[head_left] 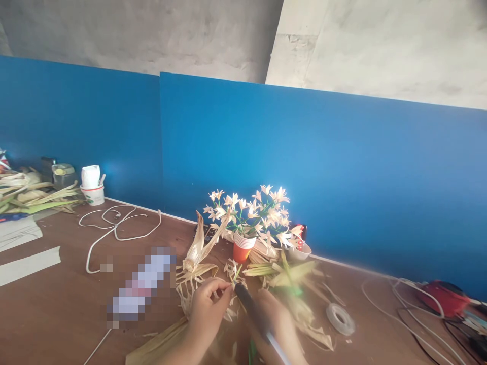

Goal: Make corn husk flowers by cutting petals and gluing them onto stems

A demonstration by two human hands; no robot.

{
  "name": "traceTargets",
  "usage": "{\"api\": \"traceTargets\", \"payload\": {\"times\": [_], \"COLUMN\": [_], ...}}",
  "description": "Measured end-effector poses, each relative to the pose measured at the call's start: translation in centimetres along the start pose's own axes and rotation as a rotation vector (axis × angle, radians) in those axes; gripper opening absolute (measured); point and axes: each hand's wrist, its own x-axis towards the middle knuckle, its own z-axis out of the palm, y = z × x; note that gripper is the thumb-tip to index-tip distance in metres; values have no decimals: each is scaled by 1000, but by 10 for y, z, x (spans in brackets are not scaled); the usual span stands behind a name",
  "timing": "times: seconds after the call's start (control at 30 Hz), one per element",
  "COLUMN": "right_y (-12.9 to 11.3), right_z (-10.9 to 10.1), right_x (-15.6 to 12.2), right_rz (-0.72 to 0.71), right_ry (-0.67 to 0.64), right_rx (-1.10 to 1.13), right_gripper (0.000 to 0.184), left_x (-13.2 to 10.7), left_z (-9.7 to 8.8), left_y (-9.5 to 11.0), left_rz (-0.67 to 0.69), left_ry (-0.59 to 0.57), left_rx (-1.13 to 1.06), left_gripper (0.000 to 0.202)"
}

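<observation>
My left hand (209, 306) is closed in a pinch, thumb and forefinger on a small pale piece that looks like corn husk; most of it is hidden. Blurred by motion, my right hand (279, 322) wraps round a dark glue gun (249, 306), with a pale glue stick (277, 347) protruding from its rear. The gun's tip points at the left fingertips, very close to them. Just beyond stands an orange and white paper cup (243, 247) full of cream husk flowers (262, 215) on green stems. Dried corn husks (195, 256) lie around both hands.
A roll of clear tape (340, 319) lies right of my hands. White cable (114, 225) loops across the left, near a pixelated object (140, 289). Further left are a white cup (92, 194) and more husks (41, 197). A blue partition (323, 167) closes the table's back.
</observation>
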Motion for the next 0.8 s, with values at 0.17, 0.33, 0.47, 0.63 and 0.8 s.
{"api": "traceTargets", "payload": {"times": [0.17, 0.33, 0.47, 0.63, 0.8], "right_y": [1, 3, 7, 16, 16], "right_z": [0, -1, 2, 4, 2], "right_x": [0, -1, -2, -3, -3], "right_rz": [1, 2, -18, -87, -84], "right_ry": [-16, -38, -61, -81, -76], "right_rx": [1, -8, -18, -16, 3], "right_gripper": [37, 34, 31, 24, 26], "left_x": [-1, -1, 0, -1, -1], "left_z": [0, 1, 0, 1, 0], "left_y": [3, -1, -3, -2, -1], "left_rz": [-14, -7, 7, -13, -23], "left_ry": [-4, -14, -8, -21, -6], "left_rx": [17, 11, -5, -4, -4], "left_gripper": [24, 24, 23, 24, 24]}}
